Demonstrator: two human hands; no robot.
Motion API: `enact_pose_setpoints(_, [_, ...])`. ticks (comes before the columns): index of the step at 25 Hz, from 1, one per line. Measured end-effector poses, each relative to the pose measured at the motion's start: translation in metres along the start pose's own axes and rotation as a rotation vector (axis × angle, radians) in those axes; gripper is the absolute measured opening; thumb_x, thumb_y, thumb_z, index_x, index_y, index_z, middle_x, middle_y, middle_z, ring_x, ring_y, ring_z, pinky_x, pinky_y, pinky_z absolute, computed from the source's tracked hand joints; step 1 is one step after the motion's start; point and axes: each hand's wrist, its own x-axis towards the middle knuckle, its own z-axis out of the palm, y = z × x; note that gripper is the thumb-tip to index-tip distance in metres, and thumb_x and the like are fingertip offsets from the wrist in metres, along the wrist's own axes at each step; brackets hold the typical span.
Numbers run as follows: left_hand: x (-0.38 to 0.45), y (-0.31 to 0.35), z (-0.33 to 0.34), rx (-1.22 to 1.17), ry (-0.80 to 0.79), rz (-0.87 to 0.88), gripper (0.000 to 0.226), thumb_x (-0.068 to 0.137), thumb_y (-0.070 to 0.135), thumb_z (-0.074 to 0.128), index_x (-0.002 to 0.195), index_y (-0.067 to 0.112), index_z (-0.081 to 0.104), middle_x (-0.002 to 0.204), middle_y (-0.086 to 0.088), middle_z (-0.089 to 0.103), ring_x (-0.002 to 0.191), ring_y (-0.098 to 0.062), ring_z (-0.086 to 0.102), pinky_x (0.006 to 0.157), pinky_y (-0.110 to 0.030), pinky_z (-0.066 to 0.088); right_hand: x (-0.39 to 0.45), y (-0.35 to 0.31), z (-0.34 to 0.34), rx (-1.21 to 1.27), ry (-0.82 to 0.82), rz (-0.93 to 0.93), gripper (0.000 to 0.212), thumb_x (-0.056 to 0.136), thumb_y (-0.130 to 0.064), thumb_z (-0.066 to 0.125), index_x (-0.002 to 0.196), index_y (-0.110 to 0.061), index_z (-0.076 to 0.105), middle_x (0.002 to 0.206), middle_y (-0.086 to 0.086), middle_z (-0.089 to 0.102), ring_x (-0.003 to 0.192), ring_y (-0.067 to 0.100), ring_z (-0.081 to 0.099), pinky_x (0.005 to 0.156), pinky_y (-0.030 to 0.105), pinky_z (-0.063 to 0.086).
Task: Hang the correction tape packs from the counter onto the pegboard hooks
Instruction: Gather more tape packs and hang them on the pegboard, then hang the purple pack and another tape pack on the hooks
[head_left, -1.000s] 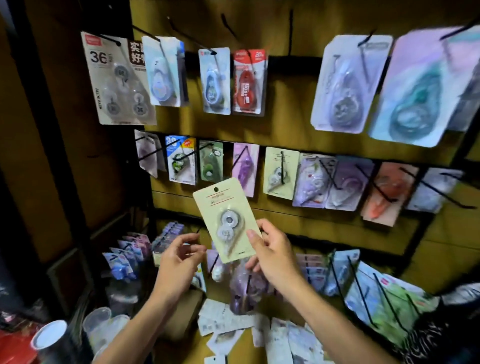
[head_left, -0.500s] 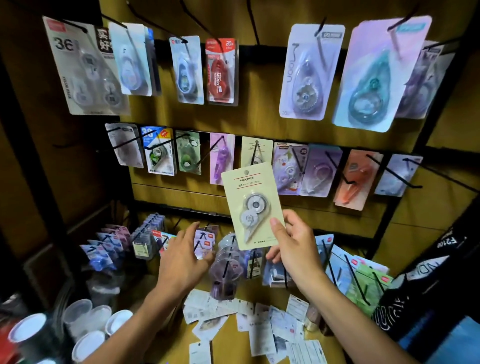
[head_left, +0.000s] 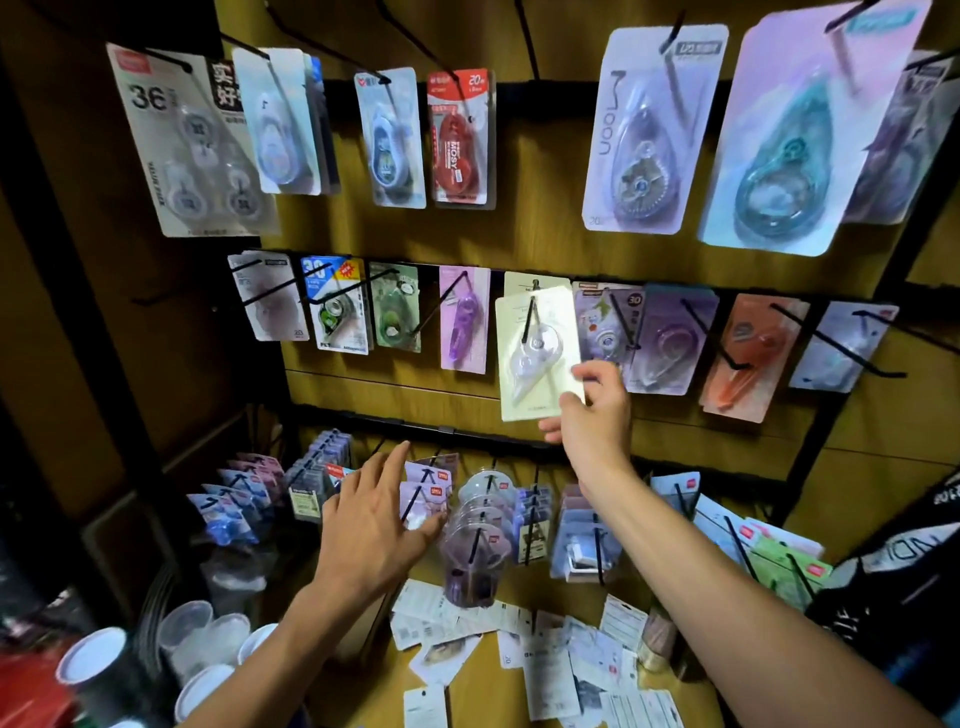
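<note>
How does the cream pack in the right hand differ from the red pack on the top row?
The cream pack has a pale card and a clear, whitish dispenser; the red pack has a red card and a red dispenser. The cream pack is pinched at its lower right corner by the right hand and sits tilted on a middle-row hook; the red pack hangs untouched. Both are carded correction tapes with a hook through the top hole.

I note white-lidded cans (head_left: 91, 662) and clear plastic cups (head_left: 189, 631) low left of the fingers; black printed fabric (head_left: 893, 582) far right.
</note>
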Motion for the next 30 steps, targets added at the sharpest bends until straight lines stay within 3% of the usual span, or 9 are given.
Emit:
enact_pose_setpoints(2, [0.004,-0.005,-0.001,0.007,0.025,0.006,0.092,0.081,0.064,0.062,0.155,0.026,0.022,0.154,-0.002,0.038,0.135,-0.028,0.039,0.105,-0.048,0.041,0.022,0.002,0.012,-0.011,-0.012,0.043,0.036,0.093,0.010,0.038,0.112,-0.016,0.053,0.130,0.003,0.052,0.058,0.016,0.064,0.049,0.023,0.054])
enact_pose_setpoints(4, [0.007,-0.012,-0.001,0.035,0.039,0.003,0.092,0.080,0.066,0.061,0.155,0.027,0.023,0.154,-0.002,0.038,0.135,-0.028,0.040,0.103,-0.048,0.041,0.041,0.006,0.020,0.057,-0.103,0.148,0.046,0.093,0.007,0.043,0.130,-0.019,0.050,0.132,0.005,0.051,0.079,0.017,0.065,0.063,0.028,0.058])
enact_pose_setpoints(7, [0.006,-0.022,0.001,0.046,0.024,-0.010,0.091,0.081,0.065,0.062,0.155,0.027,0.024,0.154,-0.001,0.039,0.133,-0.028,0.041,0.101,-0.047,0.042,0.054,0.008,0.022,0.185,-0.287,0.283,0.057,0.093,-0.018,0.057,0.145,-0.025,0.038,0.142,0.008,0.049,0.119,0.025,0.052,0.091,0.042,0.052])
enact_pose_setpoints(9, [-0.004,-0.030,0.003,-0.030,-0.020,-0.066,0.089,0.082,0.058,0.066,0.154,0.024,0.027,0.153,-0.002,0.040,0.132,-0.029,0.042,0.101,-0.045,0.042,0.049,0.011,0.016,0.204,-0.277,0.314,0.058,0.092,-0.025,0.060,0.146,-0.028,0.037,0.147,0.004,0.044,0.129,0.027,0.043,0.101,0.048,0.045])
enact_pose_setpoints(13, [-0.056,-0.041,0.015,-0.170,-0.105,-0.147,0.078,0.083,0.039,0.073,0.149,0.016,0.037,0.145,-0.008,0.049,0.125,-0.033,0.048,0.100,-0.044,0.043,0.002,0.037,-0.009,0.166,-0.122,0.308,0.047,0.092,-0.023,0.062,0.137,-0.025,0.050,0.143,0.002,0.047,0.123,0.019,0.049,0.097,0.041,0.048])
enact_pose_setpoints(17, [-0.116,-0.044,0.042,-0.201,-0.198,-0.230,0.073,0.083,0.032,0.075,0.145,0.009,0.043,0.139,-0.015,0.054,0.123,-0.039,0.050,0.100,-0.045,0.043,-0.087,0.093,-0.044,0.151,0.028,0.234,0.017,0.095,-0.016,0.059,0.110,-0.023,0.063,0.123,0.006,0.063,0.108,0.022,0.061,0.070,0.025,0.051])
enact_pose_setpoints(21, [-0.161,-0.051,0.094,-0.186,-0.366,-0.327,0.072,0.085,0.041,0.069,0.147,0.016,0.041,0.137,-0.010,0.054,0.122,-0.035,0.051,0.095,-0.046,0.047,-0.167,0.175,-0.076,0.056,0.146,0.295,0.020,0.093,-0.010,0.060,0.086,-0.028,0.064,0.091,-0.016,0.068,0.091,0.026,0.064,0.062,0.030,0.052])
enact_pose_setpoints(25, [-0.190,-0.071,0.170,-0.287,-0.538,-0.543,0.070,0.085,0.035,0.071,0.145,0.012,0.042,0.141,-0.019,0.054,0.123,-0.036,0.054,0.098,-0.041,0.046,-0.195,0.281,-0.101,-0.177,0.104,0.574,0.019,0.088,-0.005,0.064,0.080,-0.023,0.064,0.095,0.005,0.069,0.098,0.040,0.063,0.084,0.048,0.051])
enact_pose_setpoints(30, [-0.206,-0.103,0.269,-0.323,-0.636,-0.747,0.058,0.084,0.031,0.074,0.134,0.009,0.051,0.127,-0.021,0.063,0.112,-0.036,0.062,0.085,-0.036,0.048,-0.166,0.396,-0.120,-0.616,-0.138,0.763,0.009,0.084,-0.010,0.067,0.091,-0.015,0.064,0.102,0.013,0.070,0.096,0.036,0.065,0.083,0.048,0.055])
